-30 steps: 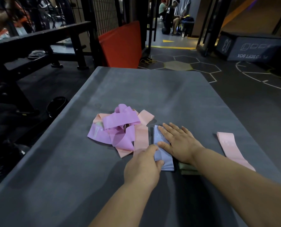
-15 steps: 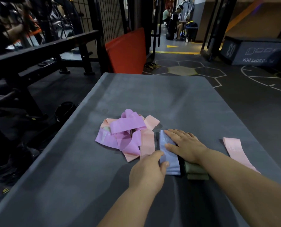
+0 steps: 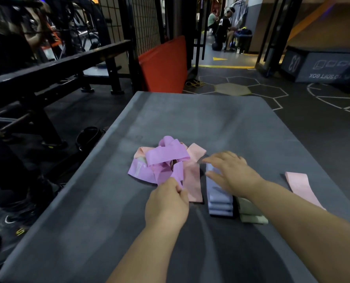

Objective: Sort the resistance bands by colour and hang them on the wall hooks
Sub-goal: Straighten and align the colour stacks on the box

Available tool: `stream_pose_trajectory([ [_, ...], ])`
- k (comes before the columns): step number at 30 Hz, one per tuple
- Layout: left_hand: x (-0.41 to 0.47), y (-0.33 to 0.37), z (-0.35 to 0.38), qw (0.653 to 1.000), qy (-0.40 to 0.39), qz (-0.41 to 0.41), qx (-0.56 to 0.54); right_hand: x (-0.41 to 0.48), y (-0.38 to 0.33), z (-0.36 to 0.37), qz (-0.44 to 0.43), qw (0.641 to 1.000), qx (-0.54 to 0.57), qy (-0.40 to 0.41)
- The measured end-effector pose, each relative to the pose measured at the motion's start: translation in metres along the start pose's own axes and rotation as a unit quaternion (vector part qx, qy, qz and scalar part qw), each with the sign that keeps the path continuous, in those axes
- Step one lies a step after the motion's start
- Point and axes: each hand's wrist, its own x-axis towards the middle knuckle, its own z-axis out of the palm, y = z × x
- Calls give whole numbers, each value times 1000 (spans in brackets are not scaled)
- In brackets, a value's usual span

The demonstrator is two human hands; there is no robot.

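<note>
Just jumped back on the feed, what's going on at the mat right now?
A person is sorting resistance bands on a grey mat. The left hand pinches a purple band at the near edge of the tangled purple and pink pile. The right hand, blurred, is spread open over the blue stack. A green stack lies beside it, and one pink band lies apart on the right. No wall hooks are in view.

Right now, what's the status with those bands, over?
Left hand pinching purple band in tangled pile. Right hand open over blue stack. Pink bands mixed in; no hooks in view.
</note>
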Motion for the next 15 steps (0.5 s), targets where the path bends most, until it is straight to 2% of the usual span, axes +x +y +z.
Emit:
stream_pose_trajectory([
  [3,5,-10,-2,1000,-6,-27,8,7,-34,1,-54,997,38,30],
  [6,8,-16,-5,999,-9,-49,7,14,-64,8,-111,992,60,-11],
  [9,7,-21,-8,997,-20,-71,-3,17,-80,15,-108,994,1,-34],
  [11,5,-22,-11,996,-29,-80,-22,14,-85,16,-105,994,-5,-13],
  [15,3,-24,-14,987,-46,-115,-106,-2,-91,15,-67,992,102,35],
])
